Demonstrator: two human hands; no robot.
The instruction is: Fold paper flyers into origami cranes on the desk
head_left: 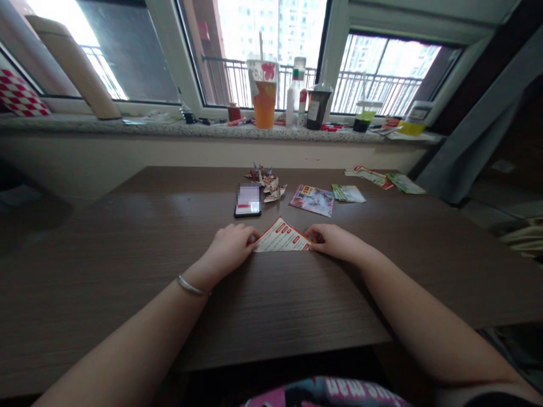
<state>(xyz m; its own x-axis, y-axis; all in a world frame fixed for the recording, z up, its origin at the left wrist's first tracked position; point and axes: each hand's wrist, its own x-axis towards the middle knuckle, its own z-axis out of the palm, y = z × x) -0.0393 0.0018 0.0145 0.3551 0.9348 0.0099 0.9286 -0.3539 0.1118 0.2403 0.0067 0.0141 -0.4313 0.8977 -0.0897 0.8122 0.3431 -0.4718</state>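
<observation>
A sheet of printed paper [282,237], white with red marks, is folded into a triangle on the table, its peak pointing away from me and its long edge towards me. My left hand [232,243], with a silver bangle at the wrist, pinches the left corner. At the right corner, my right hand [333,240] grips the paper between thumb and fingers. Just beyond the paper lies a phone [248,200] with a lit screen. Beside the phone sit several folded paper cranes [271,183].
Right of the cranes lie a colourful printed leaflet [313,200], a green-and-white packet [348,193] and more paper strips [373,177]. Along the windowsill [169,129] stand an orange drink cup [264,96], a clear bottle [296,93], a dark drink cup [317,106] and a tall tan cylinder [74,65].
</observation>
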